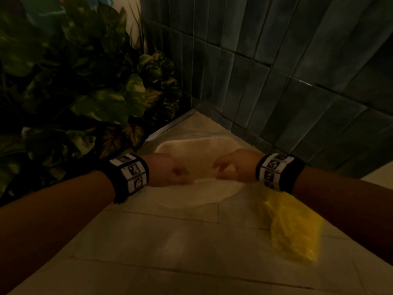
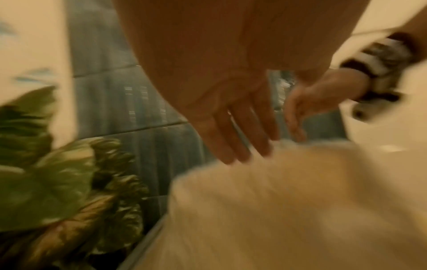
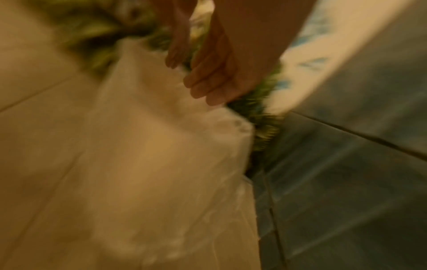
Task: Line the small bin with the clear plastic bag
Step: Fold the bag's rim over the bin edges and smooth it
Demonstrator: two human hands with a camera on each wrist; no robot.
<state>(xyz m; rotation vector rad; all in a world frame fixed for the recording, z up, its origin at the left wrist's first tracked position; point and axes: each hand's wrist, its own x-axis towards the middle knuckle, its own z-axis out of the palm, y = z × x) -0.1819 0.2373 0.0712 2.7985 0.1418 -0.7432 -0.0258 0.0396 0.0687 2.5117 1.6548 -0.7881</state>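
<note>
A clear plastic bag (image 1: 197, 150) lies billowed and pale on the floor tiles in the corner; it also shows blurred in the wrist views (image 2: 277, 201) (image 3: 150, 155). I cannot make out the small bin apart from the bag. My left hand (image 1: 170, 171) hovers over the bag's left side, its fingers (image 2: 235, 131) straight with the tips at the bag's upper edge. My right hand (image 1: 231, 167) is over the right side, its fingers (image 3: 215, 76) loosely extended and touching the bag's edge. The two hands are close together. Blur hides any finer grip.
A crumpled yellow plastic bag (image 1: 293, 226) lies on the floor (image 1: 170, 252) under my right forearm. A leafy plant (image 1: 95, 92) fills the left side. Dark green wall tiles (image 1: 276, 81) close off the back and right, meeting at the corner.
</note>
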